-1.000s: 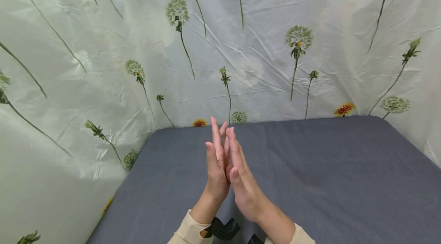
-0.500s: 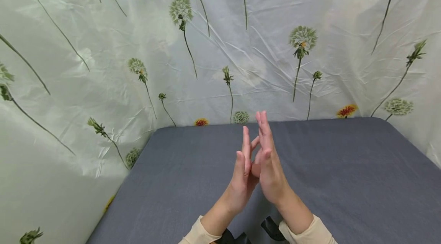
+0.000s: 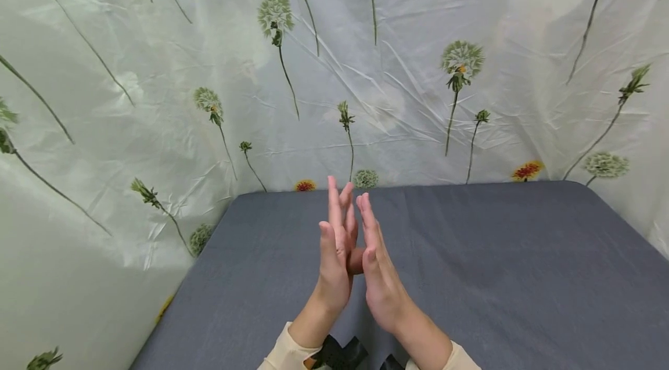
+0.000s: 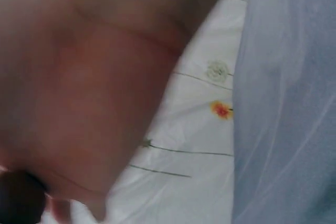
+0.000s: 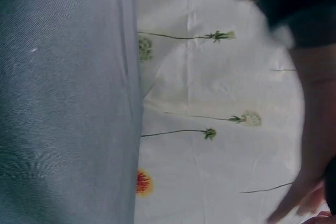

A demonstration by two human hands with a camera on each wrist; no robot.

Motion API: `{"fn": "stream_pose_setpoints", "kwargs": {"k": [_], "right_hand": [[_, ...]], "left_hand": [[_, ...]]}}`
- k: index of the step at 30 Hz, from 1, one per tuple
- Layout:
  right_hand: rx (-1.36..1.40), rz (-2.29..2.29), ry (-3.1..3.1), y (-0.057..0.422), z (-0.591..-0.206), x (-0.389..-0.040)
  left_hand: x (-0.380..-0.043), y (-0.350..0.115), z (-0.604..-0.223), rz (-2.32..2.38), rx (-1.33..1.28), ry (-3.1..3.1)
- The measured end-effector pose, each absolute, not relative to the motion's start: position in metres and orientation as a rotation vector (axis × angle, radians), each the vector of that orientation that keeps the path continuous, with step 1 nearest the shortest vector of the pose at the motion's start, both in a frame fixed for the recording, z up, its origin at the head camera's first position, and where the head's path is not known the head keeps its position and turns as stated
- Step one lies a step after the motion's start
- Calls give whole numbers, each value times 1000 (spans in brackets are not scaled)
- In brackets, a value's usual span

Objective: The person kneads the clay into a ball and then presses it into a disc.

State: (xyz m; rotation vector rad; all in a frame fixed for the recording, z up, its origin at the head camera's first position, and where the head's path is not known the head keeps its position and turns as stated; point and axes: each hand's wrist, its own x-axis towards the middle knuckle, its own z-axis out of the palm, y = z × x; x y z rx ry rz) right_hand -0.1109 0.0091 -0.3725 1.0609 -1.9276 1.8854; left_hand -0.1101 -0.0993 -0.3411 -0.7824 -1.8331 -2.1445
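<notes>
Plain cream sleeves (image 3: 286, 351) are worn with curved black wrist straps (image 3: 334, 354).

brown lump (image 3: 355, 261), one: in head view, sides hidden by left hand (image 3: 336, 268) and right hand (image 3: 381, 283); full outline cannot be told.
left hand, left wrist view: blurred, cut by left edge.
dark round shape (image 4: 20, 198), lower left corner, same view: blurred, cut by two edges; identity uncertain.
right hand, right wrist view: blurred, cut by right edge.
cream sleeves (image 3: 284, 352), pair, and black straps (image 3: 355, 352), head view: cut by bottom edge.
grey table (image 3: 496, 277), head view: near side out of frame.
</notes>
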Motion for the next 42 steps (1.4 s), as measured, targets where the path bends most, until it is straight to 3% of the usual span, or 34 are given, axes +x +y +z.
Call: {"fn": "stream_pose_setpoints", "kwargs": {"k": [14, 22, 36, 42], "right_hand": [[974, 1824, -1789, 32, -350, -117], [925, 1899, -1768, 39, -343, -123], [1006, 1880, -1982, 14, -364, -115], [1084, 1761, -1963, 9, -365, -106]], "left_hand": [[-105, -70, -365, -2424, -939, -1815], [-87, -64, -347, -2447, -1026, -1829], [-96, -98, -330, -2097, -853, -1808], [-105, -99, -336, -2176, -783, -1836]]}}
